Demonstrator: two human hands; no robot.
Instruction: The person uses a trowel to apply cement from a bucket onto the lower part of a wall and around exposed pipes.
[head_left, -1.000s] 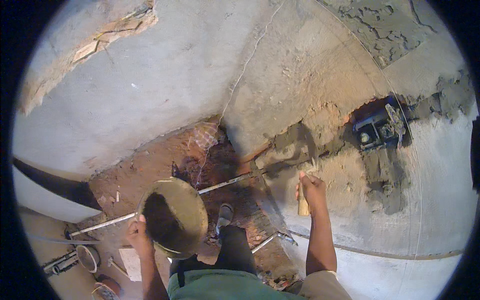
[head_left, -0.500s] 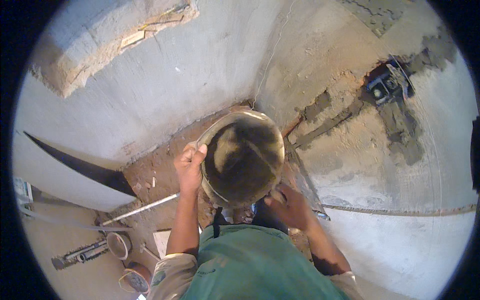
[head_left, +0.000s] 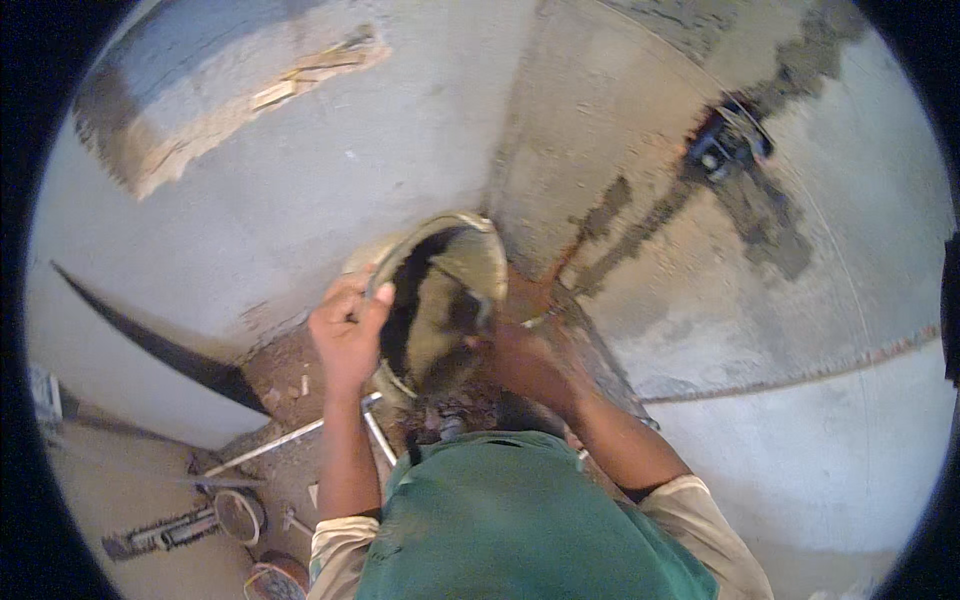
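Metal pan (head_left: pixel 440 300) | left hand (head_left: pixel 348 335) clamped on rim | right hand (head_left: pixel 515 350) (grip unclear)

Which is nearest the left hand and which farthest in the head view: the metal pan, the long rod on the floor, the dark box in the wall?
1. Metal pan: the left hand grips its rim.
2. Long rod: on the floor, lower left.
3. Dark box: in the wall, upper right.
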